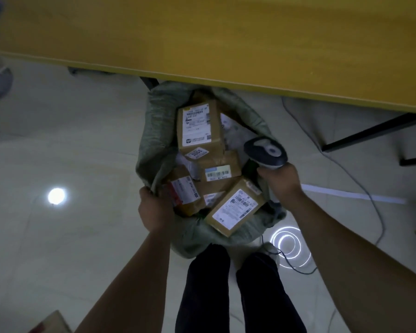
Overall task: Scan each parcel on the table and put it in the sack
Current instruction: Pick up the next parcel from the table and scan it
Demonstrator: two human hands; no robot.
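Below, left hand (154,207) gripping sack (151,140) rim, right hand (280,180) holding scanner (267,150)

Parcels (202,126) in sack (151,131), before table (202,32).

Looks like a parcel-handling room, a courier depot or mailroom of some kind. Told by a green woven sack (154,131) standing on a pale, glossy tiled floor (70,145), crammed with brown cardboard parcels (199,123) bearing printed barcode labels. Also by a handheld barcode scanner (267,150) gripped in the right hand (280,181), with cables (372,203) trailing across the tiles. Furnished plainly: a long yellow desk (202,32) on black metal legs (360,134).
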